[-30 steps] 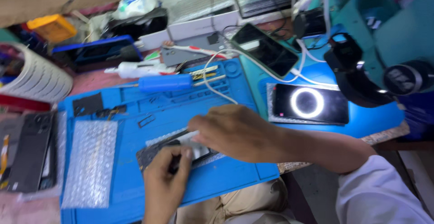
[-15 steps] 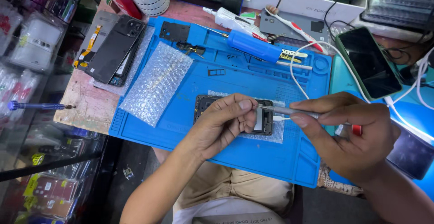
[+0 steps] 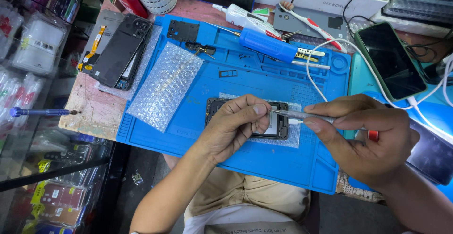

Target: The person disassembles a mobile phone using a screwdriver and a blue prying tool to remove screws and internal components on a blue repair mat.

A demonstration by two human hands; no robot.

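Left hand (image 3: pixel 233 128) pins the opened phone (image 3: pixel 278 123) on the blue mat (image 3: pixel 264 73) — right hand (image 3: pixel 363 137) pinches a thin metal tool (image 3: pixel 302 116), tip at phone's edge.

The left hand (image 3: pixel 236 125) covers much of the opened phone (image 3: pixel 276 123). The screwdriver (image 3: pixel 306 116) tip's contact point is too small to tell. The right hand (image 3: pixel 363 139) hides its handle.

opened phone (image 3: pixel 278 123) | dark frame, flat on blue mat | silver screwdriver (image 3: pixel 302 116) | tip on phone
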